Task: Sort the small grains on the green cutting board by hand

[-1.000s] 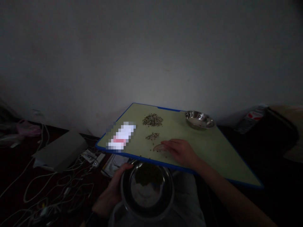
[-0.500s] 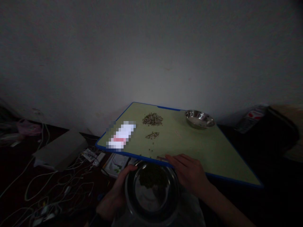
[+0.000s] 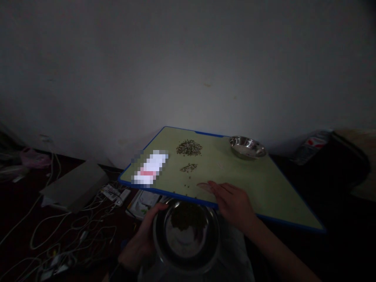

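Note:
My left hand (image 3: 140,243) grips the rim of a steel bowl (image 3: 205,250) with small green grains in it, held just below the near edge of a pale green board with a blue border (image 3: 264,184). My right hand (image 3: 233,203) lies flat on the board's near edge, fingers stretched out and together, pointing left. Beyond the fingertips lie a small pile of grains (image 3: 188,168) and a larger pile (image 3: 189,147), with a few loose grains between. An empty-looking steel bowl (image 3: 247,147) stands at the board's far right corner.
A blurred white and pink packet (image 3: 149,169) lies on the board's left side. Left of the board, on the dark floor, are a grey box (image 3: 73,186) and tangled white cables (image 3: 58,235). A bottle (image 3: 311,147) and dark bags lie at the right by the wall.
My right hand swept from the board toward the near edge above the held bowl, then moved slightly back onto the board. The held bowl shifted a little under the edge.

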Motion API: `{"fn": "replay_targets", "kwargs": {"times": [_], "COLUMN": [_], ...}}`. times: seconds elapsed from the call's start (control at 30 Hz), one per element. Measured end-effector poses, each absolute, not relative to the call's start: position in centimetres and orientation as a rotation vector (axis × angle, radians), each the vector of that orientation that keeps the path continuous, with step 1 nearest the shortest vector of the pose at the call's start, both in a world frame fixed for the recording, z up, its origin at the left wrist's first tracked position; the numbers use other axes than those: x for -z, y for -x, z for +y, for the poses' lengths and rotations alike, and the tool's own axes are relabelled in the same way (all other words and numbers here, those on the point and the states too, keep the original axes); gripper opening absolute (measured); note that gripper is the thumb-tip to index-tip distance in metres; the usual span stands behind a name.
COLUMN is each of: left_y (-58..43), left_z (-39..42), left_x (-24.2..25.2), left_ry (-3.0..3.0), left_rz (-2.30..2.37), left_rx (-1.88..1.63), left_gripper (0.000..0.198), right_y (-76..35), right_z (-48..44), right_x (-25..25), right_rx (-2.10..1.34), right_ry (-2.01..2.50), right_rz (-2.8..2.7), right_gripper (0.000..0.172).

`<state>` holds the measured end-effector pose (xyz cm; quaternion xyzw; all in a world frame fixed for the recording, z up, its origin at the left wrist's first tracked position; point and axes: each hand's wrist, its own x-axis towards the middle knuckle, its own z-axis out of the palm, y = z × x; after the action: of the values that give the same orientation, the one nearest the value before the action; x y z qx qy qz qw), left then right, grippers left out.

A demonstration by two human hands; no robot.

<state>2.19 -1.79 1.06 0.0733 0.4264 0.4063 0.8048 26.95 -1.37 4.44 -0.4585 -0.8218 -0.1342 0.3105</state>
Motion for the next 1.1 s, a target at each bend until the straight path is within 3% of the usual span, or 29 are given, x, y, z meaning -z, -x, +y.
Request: {"fn": "replay_targets", "kwargs": {"times": [0.13,0.33,0.67,0.93,1.1], "left_y": [-1.9,-0.8,-0.6,-0.9,-1.0], "left_z": [-1.4,-1.0,-0.8,-1.2,-1.2], "left_x": [-1.9,-1.2,-1.1,-2.0,-1.7], "left_ry": [-0.189,-0.25,-0.224,-0.24,-0.253], "left_rz": [0.948,0.923,0.898,0.939,0.948], "left_rx": [-0.869,-0.912,-0.947,-0.921,-0.95], "left_gripper": [0.036,0.023,0.022,0.03,0.016], "right_y": [-25.7,-23.5,-21.3,-22.0,-22.7], "right_z": [0.1,1.6,1.0,2.3,3.5], "right_x": [-4.0,-4.2,-5.0,-5.4,-5.7], "right_rx": [0.331,0.282,0.136,-0.311,-0.496], "right_ry": [1.234,1.218,1.066,1.129,1.209], "right_rz": [-2.195,-2.254,-2.374,-2.261,-2.209], "right_gripper": [0.029,0.032,0.036,0.031,0.03]}}
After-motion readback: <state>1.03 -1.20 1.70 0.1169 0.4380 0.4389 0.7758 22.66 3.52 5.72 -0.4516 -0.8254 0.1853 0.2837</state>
